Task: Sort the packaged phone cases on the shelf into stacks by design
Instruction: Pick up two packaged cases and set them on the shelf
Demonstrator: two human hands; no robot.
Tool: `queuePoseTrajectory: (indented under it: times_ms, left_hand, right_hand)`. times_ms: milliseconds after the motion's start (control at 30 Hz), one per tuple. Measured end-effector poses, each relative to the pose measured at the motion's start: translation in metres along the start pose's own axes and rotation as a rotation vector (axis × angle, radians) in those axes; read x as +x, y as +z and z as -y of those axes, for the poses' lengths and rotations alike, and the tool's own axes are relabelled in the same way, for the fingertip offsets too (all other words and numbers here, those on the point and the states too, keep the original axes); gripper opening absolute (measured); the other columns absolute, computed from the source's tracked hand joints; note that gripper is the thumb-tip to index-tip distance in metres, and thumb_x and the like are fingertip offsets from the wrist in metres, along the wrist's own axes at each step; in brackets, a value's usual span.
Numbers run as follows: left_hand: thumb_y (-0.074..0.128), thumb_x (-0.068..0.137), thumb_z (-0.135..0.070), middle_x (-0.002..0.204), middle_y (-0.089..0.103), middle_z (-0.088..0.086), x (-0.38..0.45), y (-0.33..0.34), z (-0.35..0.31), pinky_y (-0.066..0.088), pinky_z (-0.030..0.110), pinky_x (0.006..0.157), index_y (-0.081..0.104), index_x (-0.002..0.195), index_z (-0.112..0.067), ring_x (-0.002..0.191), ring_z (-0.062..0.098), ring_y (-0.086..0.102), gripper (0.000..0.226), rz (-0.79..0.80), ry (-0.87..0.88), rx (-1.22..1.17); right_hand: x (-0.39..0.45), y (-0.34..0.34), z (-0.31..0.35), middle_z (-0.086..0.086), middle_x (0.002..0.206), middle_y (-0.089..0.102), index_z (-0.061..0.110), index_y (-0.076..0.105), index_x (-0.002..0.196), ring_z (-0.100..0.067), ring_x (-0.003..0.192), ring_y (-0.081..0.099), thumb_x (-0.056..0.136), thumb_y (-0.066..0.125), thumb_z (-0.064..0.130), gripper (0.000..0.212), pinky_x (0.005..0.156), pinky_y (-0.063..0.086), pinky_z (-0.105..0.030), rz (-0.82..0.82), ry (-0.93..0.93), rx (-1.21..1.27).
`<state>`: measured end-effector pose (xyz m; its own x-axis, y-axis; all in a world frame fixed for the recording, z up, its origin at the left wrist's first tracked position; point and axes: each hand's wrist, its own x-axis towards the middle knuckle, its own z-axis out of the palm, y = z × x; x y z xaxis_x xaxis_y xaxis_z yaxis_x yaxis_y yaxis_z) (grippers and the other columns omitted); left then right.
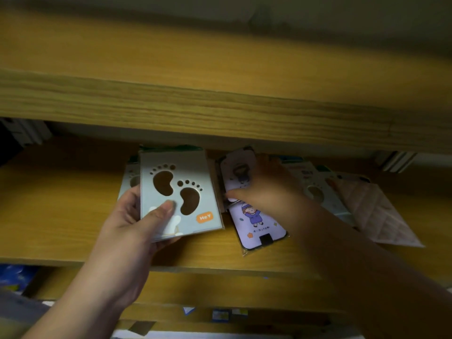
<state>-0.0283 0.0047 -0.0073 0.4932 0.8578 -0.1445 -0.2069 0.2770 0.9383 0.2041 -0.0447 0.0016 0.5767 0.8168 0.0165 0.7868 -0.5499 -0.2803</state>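
My left hand (137,221) grips a pale blue-grey packaged case with two footprint cut-outs and an orange "Hey" tag (181,194), thumb on its front, held just above the wooden shelf (61,216). Another footprint package (130,179) lies behind it. My right hand (264,187), blurred, pinches the upper lilac cartoon-figure case (238,172) near its lower edge. A second lilac case with a child in blue (259,223) lies below it on the shelf. Further right lies one more footprint package (318,192), partly hidden by my right arm.
A quilted pale pink case (381,216) lies at the far right of the shelf. The upper shelf board (220,106) overhangs close above the cases. Boxes stand at the back left (27,133) and back right (396,162). Lower shelves hold blue packages (14,277).
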Motion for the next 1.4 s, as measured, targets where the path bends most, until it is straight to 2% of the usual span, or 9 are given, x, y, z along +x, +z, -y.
queuePoseTrajectory:
  times_ms: [133,267,333,533,667,833,1067,1167,1400]
  left_hand:
    - [0.063,0.085,-0.009,0.106,0.077,0.005,-0.001,-0.001,0.002,0.052,0.037,0.071,0.061,0.122,-0.017,0.095,0.026,0.075,0.038,-0.052,-0.001,-0.033]
    - [0.064,0.083,-0.009,0.106,0.077,0.003,-0.001,0.001,0.006,0.053,0.042,0.078,0.062,0.121,-0.020,0.094,0.024,0.075,0.039,-0.067,-0.021,-0.056]
    - [0.064,0.085,-0.008,0.107,0.077,0.002,0.000,0.004,0.008,0.054,0.042,0.079,0.063,0.121,-0.020,0.095,0.024,0.075,0.038,-0.071,-0.023,-0.057]
    - [0.064,0.084,-0.008,0.107,0.077,0.006,-0.017,0.018,0.011,0.060,0.029,0.061,0.064,0.118,-0.019,0.094,0.026,0.075,0.035,-0.036,-0.035,-0.068]
    - [0.063,0.085,-0.010,0.107,0.077,0.009,-0.042,0.039,0.014,0.056,0.026,0.050,0.063,0.121,-0.018,0.092,0.028,0.075,0.036,0.007,-0.045,-0.014]
    - [0.062,0.090,-0.011,0.109,0.077,0.007,-0.084,0.082,0.024,0.055,0.032,0.062,0.064,0.124,-0.026,0.099,0.031,0.073,0.037,0.053,-0.049,0.057]
    - [0.057,0.093,-0.009,0.107,0.077,0.010,-0.175,0.163,0.051,0.061,0.030,0.058,0.063,0.124,-0.020,0.092,0.028,0.076,0.033,0.113,-0.073,0.039]
    - [0.055,0.092,-0.006,0.104,0.078,0.011,-0.220,0.203,0.072,0.062,0.033,0.061,0.065,0.119,-0.016,0.085,0.026,0.077,0.031,0.143,-0.054,0.059]
    - [0.055,0.090,-0.006,0.100,0.078,0.012,-0.302,0.295,0.117,0.058,0.032,0.056,0.067,0.117,-0.016,0.077,0.025,0.076,0.031,0.175,-0.063,0.062]
  right_hand:
    - [0.002,-0.009,0.001,-0.015,0.140,0.044,0.008,0.032,0.145,-0.032,0.129,0.044,0.083,0.076,0.038,0.081,0.095,0.040,-0.035,-0.023,0.065,0.191]
    - [-0.001,-0.008,-0.007,-0.019,0.116,0.068,0.001,0.062,0.113,-0.030,0.104,0.068,0.087,0.073,0.018,0.033,0.094,0.055,-0.045,0.163,0.300,0.916]
    - [-0.007,-0.009,-0.014,-0.016,0.104,0.070,0.003,0.065,0.098,-0.024,0.091,0.070,0.090,0.066,0.006,0.008,0.085,0.060,-0.036,0.214,0.353,1.220]
    - [-0.055,-0.032,-0.038,-0.018,0.096,0.074,0.002,0.064,0.099,-0.026,0.084,0.073,0.093,0.057,0.003,0.009,0.068,0.060,-0.034,0.061,0.507,1.787]
    - [-0.098,-0.053,-0.068,-0.026,0.114,0.071,-0.005,0.058,0.125,-0.032,0.093,0.073,0.095,0.055,0.007,0.032,0.060,0.061,-0.033,0.007,0.507,1.905]
    - [-0.157,-0.069,-0.113,-0.024,0.110,0.073,0.002,0.059,0.116,-0.038,0.101,0.071,0.098,0.053,0.011,0.020,0.088,0.057,-0.052,-0.121,0.546,1.887]
    - [-0.268,-0.104,-0.199,-0.023,0.110,0.073,0.001,0.054,0.132,-0.038,0.100,0.072,0.100,0.051,0.013,0.034,0.076,0.062,-0.049,-0.124,0.484,1.878]
    - [-0.315,-0.124,-0.240,-0.020,0.108,0.075,0.003,0.056,0.131,-0.034,0.098,0.074,0.099,0.054,0.020,0.036,0.055,0.063,-0.040,-0.118,0.483,1.842]
    - [-0.394,-0.162,-0.340,-0.024,0.105,0.073,0.004,0.058,0.128,-0.037,0.091,0.072,0.097,0.055,0.016,0.034,0.060,0.063,-0.047,-0.170,0.595,1.772]
